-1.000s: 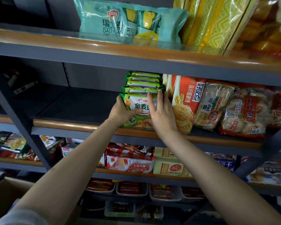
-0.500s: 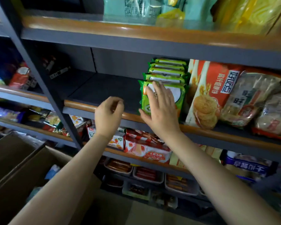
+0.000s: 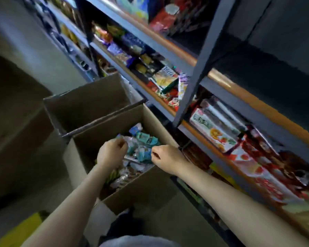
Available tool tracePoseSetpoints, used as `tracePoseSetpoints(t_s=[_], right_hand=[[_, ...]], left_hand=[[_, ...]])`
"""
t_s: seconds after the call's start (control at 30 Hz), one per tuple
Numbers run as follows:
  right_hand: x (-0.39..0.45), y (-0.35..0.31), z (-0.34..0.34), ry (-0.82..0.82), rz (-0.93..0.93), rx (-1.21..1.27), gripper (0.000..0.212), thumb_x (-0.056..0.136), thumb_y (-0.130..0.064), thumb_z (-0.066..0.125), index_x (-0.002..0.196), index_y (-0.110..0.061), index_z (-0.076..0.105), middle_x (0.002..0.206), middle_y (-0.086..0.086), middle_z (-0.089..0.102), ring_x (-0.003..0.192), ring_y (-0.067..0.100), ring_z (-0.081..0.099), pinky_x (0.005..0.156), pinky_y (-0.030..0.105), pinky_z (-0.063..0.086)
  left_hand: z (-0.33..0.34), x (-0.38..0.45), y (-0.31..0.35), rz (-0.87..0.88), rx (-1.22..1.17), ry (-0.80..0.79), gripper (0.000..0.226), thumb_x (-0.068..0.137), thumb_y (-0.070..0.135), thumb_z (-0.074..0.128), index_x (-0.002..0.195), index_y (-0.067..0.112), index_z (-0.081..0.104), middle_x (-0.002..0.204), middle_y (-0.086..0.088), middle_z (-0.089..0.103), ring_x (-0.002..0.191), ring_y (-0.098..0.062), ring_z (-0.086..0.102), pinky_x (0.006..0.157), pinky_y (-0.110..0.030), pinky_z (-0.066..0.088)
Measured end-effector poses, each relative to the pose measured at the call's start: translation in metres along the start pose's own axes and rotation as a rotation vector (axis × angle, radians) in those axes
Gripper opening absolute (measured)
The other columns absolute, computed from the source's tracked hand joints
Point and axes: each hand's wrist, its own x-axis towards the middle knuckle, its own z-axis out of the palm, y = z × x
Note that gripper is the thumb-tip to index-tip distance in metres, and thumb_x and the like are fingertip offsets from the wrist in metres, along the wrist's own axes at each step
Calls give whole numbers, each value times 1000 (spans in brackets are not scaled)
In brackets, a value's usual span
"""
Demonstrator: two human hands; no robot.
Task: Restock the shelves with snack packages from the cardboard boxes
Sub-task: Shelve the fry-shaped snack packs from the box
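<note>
Fingers curled and holding nothing, the left hand (image 3: 111, 153) hovers over the near open brown cardboard box (image 3: 89, 148). Just at its three o'clock, the right hand (image 3: 165, 158) is likewise loosely fisted and empty, above the box's right rim. Below both, a jumble of teal and silver snack packages (image 3: 143, 143) fills the box. At eleven o'clock of it stands a second open brown cardboard box (image 3: 89, 102), touching the first. Grey metal shelves with orange front edges (image 3: 227, 82) run from twelve to four o'clock, carrying blurred colourful packets.
</note>
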Motion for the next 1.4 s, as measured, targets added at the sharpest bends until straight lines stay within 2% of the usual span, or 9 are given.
tracePoseSetpoints(t_s=[0.13, 0.3, 0.43, 0.57, 0.73, 0.93, 1.07, 1.23, 1.4], right_hand=[[81, -22, 49, -141, 125, 21, 29, 103, -26, 44, 78, -12, 47, 79, 12, 55, 73, 30, 54, 54, 36, 28], [147, -12, 108, -276, 410, 80, 26, 98, -26, 50, 75, -14, 48, 79, 8, 55, 86, 31, 60, 65, 38, 42], [168, -5, 146, -402, 533, 152, 17, 100, -29, 54, 103, -13, 60, 91, 3, 58, 94, 26, 60, 75, 34, 47], [178, -5, 194, -494, 493, 162, 29, 97, -25, 57, 123, -14, 62, 122, 9, 64, 109, 28, 60, 91, 35, 50], [209, -10, 244, -689, 415, -34, 50, 93, -20, 65, 140, -14, 49, 136, 13, 57, 122, 31, 56, 97, 39, 49], [231, 6, 274, -804, 321, -275, 113, 74, -57, 79, 157, -15, 17, 160, 17, 24, 147, 38, 23, 117, 58, 24], [231, 13, 286, -903, 261, -367, 111, 71, -63, 78, 157, -19, 23, 159, 14, 27, 145, 36, 24, 114, 57, 27], [234, 1, 284, -923, 198, -525, 115, 68, -72, 73, 157, -16, 26, 161, 17, 18, 149, 38, 13, 117, 60, 15], [231, -5, 280, -953, 257, -323, 118, 70, -56, 82, 159, -18, 15, 163, 14, 18, 149, 35, 19, 117, 53, 30]], left_hand=[[-1, 27, -89, -40, 111, 31, 30, 92, 30, 64, 116, 14, 71, 122, -10, 63, 119, -31, 58, 96, -41, 48], [10, 46, -160, -254, 77, 150, 89, 86, 30, 73, 157, 5, 26, 163, -27, 20, 151, -42, 18, 121, -49, 19], [28, 53, -179, -377, -197, 115, 96, 89, 20, 70, 162, 17, 8, 165, -17, 17, 137, -42, 43, 99, -46, 46], [36, 53, -180, -411, -226, 152, 91, 92, 15, 65, 162, 26, 9, 163, -9, 26, 115, -40, 59, 75, -35, 45], [40, 50, -188, -419, -264, 196, 87, 93, 13, 62, 161, 34, 11, 162, -5, 30, 120, -33, 56, 77, -35, 48], [46, 49, -192, -408, -292, 232, 85, 94, 16, 62, 160, 37, 13, 159, -2, 34, 123, -23, 52, 85, -35, 50], [47, 49, -192, -416, -281, 245, 84, 94, 19, 63, 159, 37, 12, 159, -3, 34, 117, -12, 49, 88, -38, 53], [48, 50, -190, -397, -257, 246, 85, 93, 19, 64, 160, 35, 13, 158, -4, 34, 125, -27, 54, 88, -46, 57], [49, 51, -189, -395, -241, 247, 85, 94, 20, 63, 160, 36, 11, 158, -5, 34, 126, -30, 54, 88, -47, 58]])
